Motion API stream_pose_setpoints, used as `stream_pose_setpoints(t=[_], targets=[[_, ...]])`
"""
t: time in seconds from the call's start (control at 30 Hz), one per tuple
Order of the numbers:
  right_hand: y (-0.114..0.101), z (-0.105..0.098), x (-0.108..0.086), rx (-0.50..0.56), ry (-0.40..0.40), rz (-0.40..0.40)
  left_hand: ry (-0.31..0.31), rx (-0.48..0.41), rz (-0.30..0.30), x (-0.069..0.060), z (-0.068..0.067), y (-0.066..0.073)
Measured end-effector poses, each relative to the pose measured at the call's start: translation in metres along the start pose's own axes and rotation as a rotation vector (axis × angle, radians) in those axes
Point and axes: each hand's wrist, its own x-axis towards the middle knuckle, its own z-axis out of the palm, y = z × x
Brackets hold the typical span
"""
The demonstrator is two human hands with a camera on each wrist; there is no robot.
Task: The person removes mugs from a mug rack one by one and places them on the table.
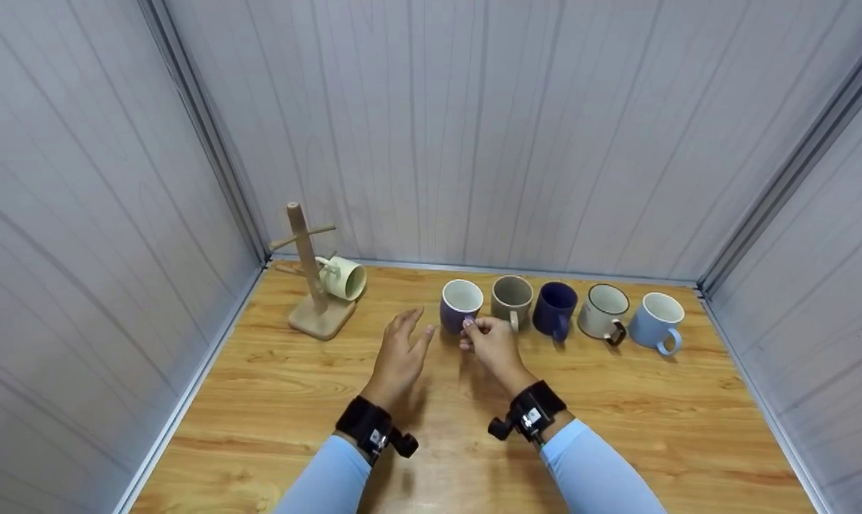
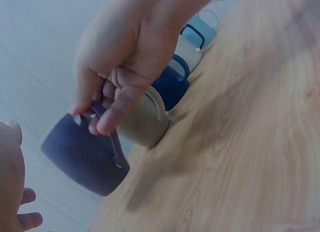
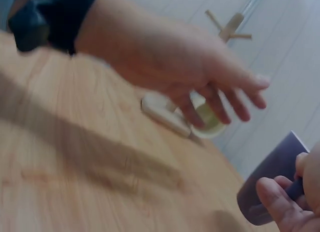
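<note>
In the head view my right hand [image 1: 494,346] pinches the handle of a purple-grey mug [image 1: 456,314] with a white inside. The left wrist view shows thumb and fingers on that handle and the mug [image 2: 85,154] tilted, seemingly a little above the table. Left of the mug, my left hand [image 1: 400,351] hovers with its fingers extended, touching nothing; in the right wrist view the left hand [image 3: 185,67] shows no object in it. A pale yellow mug [image 1: 345,278] hangs sideways on a peg of a wooden mug tree [image 1: 306,257] at the left.
Right of the held mug stand a taupe mug [image 1: 510,296], a dark blue mug [image 1: 554,308], a white mug with a black handle [image 1: 602,313] and a light blue mug [image 1: 655,320], in a row on the wooden table [image 1: 445,442]. Grey panel walls [image 1: 473,143] enclose the back and sides.
</note>
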Motion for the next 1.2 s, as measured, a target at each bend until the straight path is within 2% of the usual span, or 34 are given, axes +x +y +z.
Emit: stream_pose_setpoints(t=[0.33, 0.47, 0.53, 0.73, 0.93, 1.07, 1.2], targets=[[0.019, 0.004, 0.010, -0.074, 0.074, -0.029, -0.007, 0.000, -0.026, -0.004, -0.001, -0.006], [0.017, 0.007, 0.012, -0.252, 0.108, -0.059, -0.026, -0.008, -0.045, -0.006, -0.001, -0.009], [0.016, 0.010, 0.014, -0.309, 0.114, -0.072, -0.035, -0.014, -0.051, -0.007, -0.001, -0.009], [0.013, 0.016, 0.024, -0.242, 0.054, -0.055, -0.036, -0.020, -0.056, -0.008, -0.001, -0.011], [0.009, 0.011, 0.027, -0.395, 0.043, -0.038, -0.044, -0.029, -0.058, -0.008, 0.000, -0.012], [0.011, 0.006, 0.025, -0.397, -0.027, -0.031, -0.041, -0.037, -0.048, -0.009, -0.001, -0.011], [0.012, 0.001, 0.022, -0.437, -0.045, -0.094, -0.047, -0.032, -0.039, -0.008, -0.004, -0.008]])
